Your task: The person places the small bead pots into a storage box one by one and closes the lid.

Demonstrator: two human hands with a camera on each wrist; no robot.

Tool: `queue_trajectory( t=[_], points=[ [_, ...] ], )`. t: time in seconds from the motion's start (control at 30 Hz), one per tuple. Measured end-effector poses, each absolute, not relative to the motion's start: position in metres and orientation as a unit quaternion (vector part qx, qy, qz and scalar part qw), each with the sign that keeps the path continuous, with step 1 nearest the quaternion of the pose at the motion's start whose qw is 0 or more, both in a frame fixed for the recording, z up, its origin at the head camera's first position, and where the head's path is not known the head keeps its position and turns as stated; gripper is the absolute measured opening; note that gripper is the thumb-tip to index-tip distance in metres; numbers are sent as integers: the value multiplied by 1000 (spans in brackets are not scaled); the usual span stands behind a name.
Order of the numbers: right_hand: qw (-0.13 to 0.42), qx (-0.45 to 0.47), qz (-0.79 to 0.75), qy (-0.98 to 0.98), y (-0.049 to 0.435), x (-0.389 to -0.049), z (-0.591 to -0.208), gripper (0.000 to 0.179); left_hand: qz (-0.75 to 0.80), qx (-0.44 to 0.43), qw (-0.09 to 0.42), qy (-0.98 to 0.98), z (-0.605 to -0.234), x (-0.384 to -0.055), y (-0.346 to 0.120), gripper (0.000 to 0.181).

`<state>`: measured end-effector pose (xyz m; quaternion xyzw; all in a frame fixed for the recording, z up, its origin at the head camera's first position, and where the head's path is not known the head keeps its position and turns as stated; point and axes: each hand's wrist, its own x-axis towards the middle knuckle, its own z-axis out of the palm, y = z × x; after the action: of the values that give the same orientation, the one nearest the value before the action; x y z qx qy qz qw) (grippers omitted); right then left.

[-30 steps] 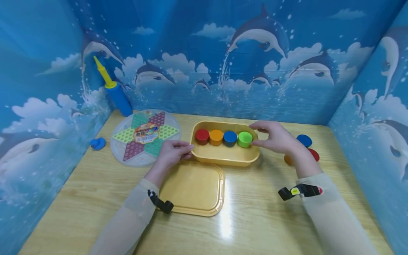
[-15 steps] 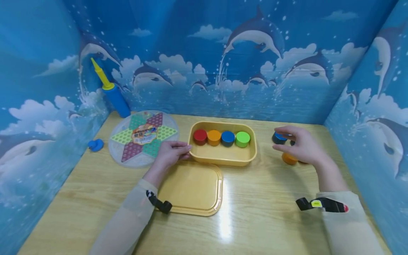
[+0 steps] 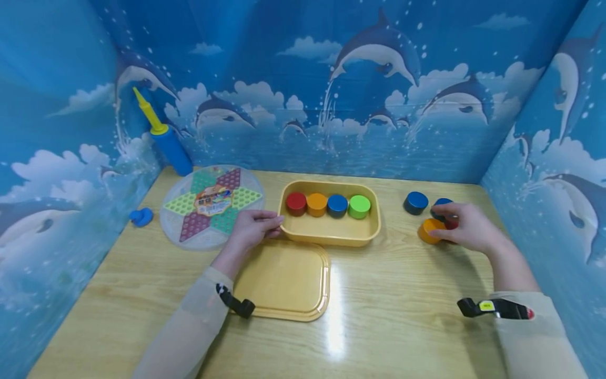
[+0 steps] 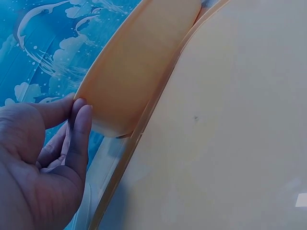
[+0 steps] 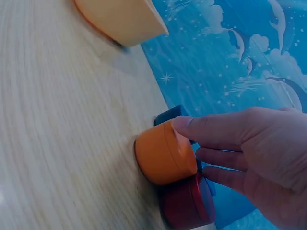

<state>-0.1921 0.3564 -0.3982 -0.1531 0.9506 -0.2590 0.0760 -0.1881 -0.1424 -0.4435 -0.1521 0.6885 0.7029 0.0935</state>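
Note:
A yellow plastic box (image 3: 331,231) holds a row of small round tubs: red (image 3: 296,204), orange (image 3: 317,205), blue (image 3: 337,206) and green (image 3: 359,207). My left hand (image 3: 253,227) pinches the box's left rim between thumb and fingers, as the left wrist view also shows. At the right, my right hand (image 3: 466,227) is among another group of tubs. Its thumb touches the lid edge of an orange tub (image 5: 163,153), and its spread fingers reach behind, over a blue tub (image 3: 442,204). A red tub (image 5: 187,203) lies beside the orange one, partly covered by the hand.
A flat yellow lid (image 3: 284,281) lies in front of the box. A single blue tub (image 3: 416,202) stands left of the right-hand group. Left are a Chinese checkers board (image 3: 213,205), a blue-and-yellow hand pump (image 3: 170,145) and a small blue piece (image 3: 141,217). Dolphin-printed curtains (image 3: 265,142) border the table.
My right hand has left the green tub in the box and moved right, past a blue tub now standing alone, to the orange and red tubs. The left hand stays at the box rim.

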Motion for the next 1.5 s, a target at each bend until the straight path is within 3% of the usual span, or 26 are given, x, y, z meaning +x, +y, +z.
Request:
queue_trajectory(
  t=[0.33,0.57,1.0,1.5],
  points=[
    [142,-165,-201,955,353,-201,-401,73,705,-154,94,686,-447,-189,-144,32],
    [158,-173,-190,953,355,-202,-404,73,708,-154,91,683,-445,-189,-143,32],
    [92,-180,-277,939,348,-189,-402,64,701,-153,91,691,-444,-188,-143,30],
    [37,-269,-326,906,305,-184,-373,59,702,-146,90,691,-446,-189,-143,29]
  ],
)
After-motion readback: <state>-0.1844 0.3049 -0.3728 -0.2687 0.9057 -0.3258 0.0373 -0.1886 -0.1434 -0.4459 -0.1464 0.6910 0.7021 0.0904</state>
